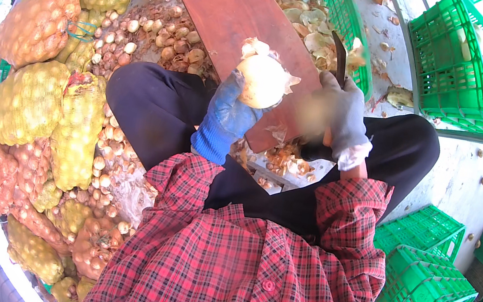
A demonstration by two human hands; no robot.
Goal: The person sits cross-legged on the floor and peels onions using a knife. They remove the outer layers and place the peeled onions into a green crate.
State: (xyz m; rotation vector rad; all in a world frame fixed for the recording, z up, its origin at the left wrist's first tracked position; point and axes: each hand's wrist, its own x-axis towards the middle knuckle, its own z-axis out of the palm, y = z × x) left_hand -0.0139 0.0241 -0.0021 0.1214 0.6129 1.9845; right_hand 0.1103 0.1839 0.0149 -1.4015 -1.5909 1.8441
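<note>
My left hand (228, 111), in a blue knit glove, holds a pale onion (262, 81) above a reddish-brown wooden board (224, 17). Loose skin sticks out from the onion's top and right side. My right hand (343, 112), in a whitish glove, grips a knife (339, 60) with its dark blade pointing away from me. The knife is apart from the onion. A blurred patch covers part of the right glove. Under the board's near end lie onion skins (289, 163), between my crossed legs.
A green crate (352, 17) of onion skins stands beyond the board. Peeled onions fill another green crate (451, 65) at right. More green crates (428, 282) sit lower right. Yellow mesh sacks (24, 102), orange mesh sacks (37, 26) and loose onions (182, 43) crowd the left.
</note>
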